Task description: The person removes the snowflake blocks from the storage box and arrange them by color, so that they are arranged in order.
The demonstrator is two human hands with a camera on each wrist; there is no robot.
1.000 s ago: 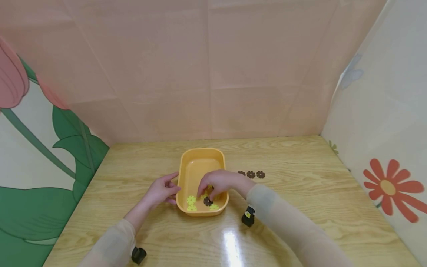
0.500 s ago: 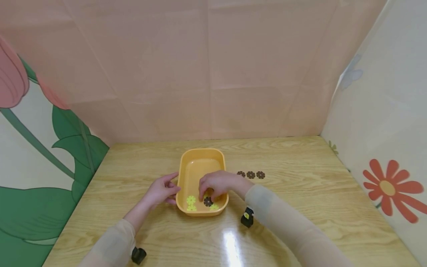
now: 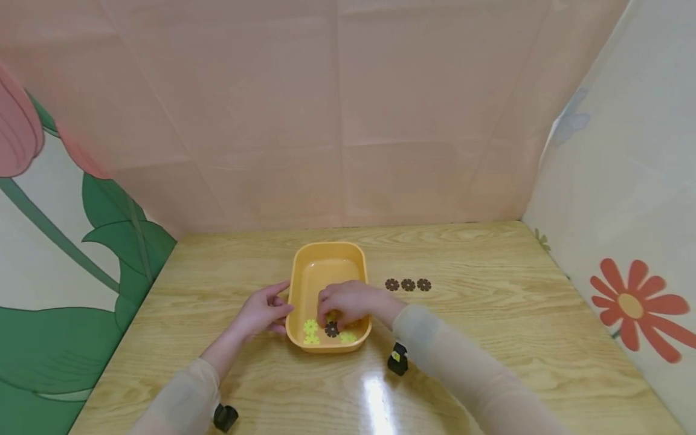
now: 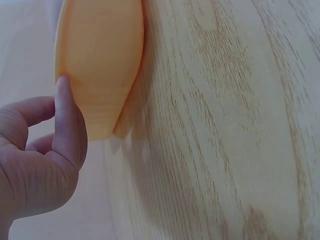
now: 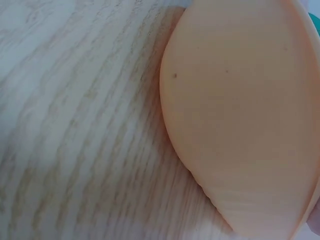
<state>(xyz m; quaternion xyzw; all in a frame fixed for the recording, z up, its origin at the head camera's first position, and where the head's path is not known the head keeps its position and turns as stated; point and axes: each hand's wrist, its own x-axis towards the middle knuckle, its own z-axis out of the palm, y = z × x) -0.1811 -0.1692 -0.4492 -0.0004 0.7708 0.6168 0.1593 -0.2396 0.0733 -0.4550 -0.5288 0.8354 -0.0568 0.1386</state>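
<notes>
An orange-yellow plastic tub [image 3: 326, 245] stands on the table. Low inside it lie several yellow snowflake discs [image 3: 310, 327]. My right hand [image 3: 348, 302] reaches over the tub's right side, fingers pointing down, and pinches a dark brown snowflake disc [image 3: 332, 329] near the tub's floor. Beside the tub's left wall, my left hand [image 3: 263, 311] touches the rim with fingertips and thumb. The left wrist view shows one fingertip [image 4: 63, 82] right at the rim. In the right wrist view the tub's outer wall [image 5: 240, 100] hides nearly all of the right hand.
Three brown snowflake discs [image 3: 408, 284] lie in a row on the wooden table [image 3: 489, 290], right of the tub. A pink sheet [image 3: 337, 121] hangs behind the table. Flower-printed panels [image 3: 632, 306] stand at both sides.
My right hand has shifted slightly left inside the tub, and the brown disc at its fingertips has moved left with it. The left hand stays at the rim.
</notes>
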